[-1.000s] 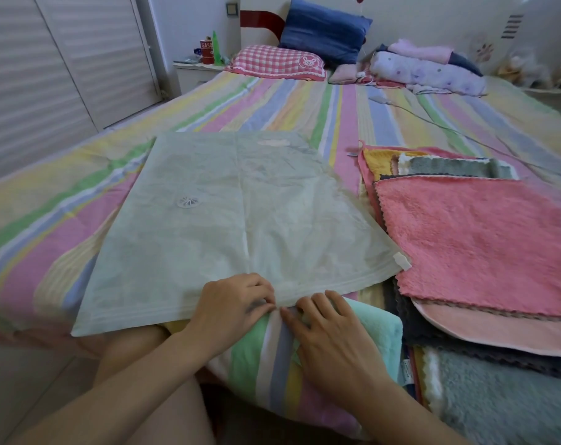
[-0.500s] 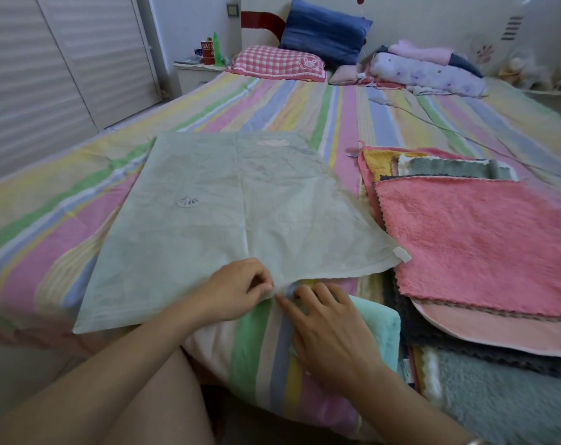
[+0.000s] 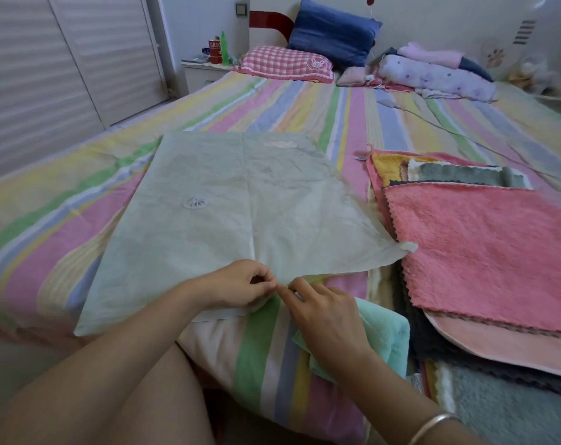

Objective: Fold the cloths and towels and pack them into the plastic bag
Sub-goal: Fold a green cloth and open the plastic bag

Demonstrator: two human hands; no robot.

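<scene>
Head view: the near edge of the plastic bag is pinched by the left hand and right hand, probably to part its mouth; it is spread flat on the bed, with unfolded cloths stacked just right.

Colour key, as I read it off my remote feed. Plastic bag: pale, milky green, with a white round valve. Bedsheet: lengthwise pastel stripes of pink, green, yellow, blue and white. Top towel: coral pink. Beneath it I make out a yellow cloth, a grey cloth and a charcoal cloth. Folded towel nearest me: mint. Pillow: red-and-white check. Cushion: deep blue. Rolled bedding: lilac with darker dots. Bracelet: silver.
</scene>
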